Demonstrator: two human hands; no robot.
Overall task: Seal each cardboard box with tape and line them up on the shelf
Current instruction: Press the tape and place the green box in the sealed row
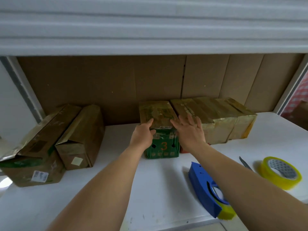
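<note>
Blue tape dispenser [206,187]: nearest. Green box [160,130], tape-slick, stiff, probably light: on shelf [158,189], under both hands. Left hand [143,134] fingers curl over its top front edge; right hand [190,130] fingers spread flat. Take hold at side faces.

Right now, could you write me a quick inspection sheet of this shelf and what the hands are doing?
Surface: white shelf, scuffed near the front.
Job's things: green box marked 3, taped; taped boxes right of it; two untaped boxes left, flaps loose.
Clutter: blue tape dispenser, yellow tape roll, cutter blade.
Grippers: left hand grips the green box's top edge; right hand spread open at its right side.
Cables: nothing seen.
Surroundings: cardboard backing, white foam sheets above.
</note>
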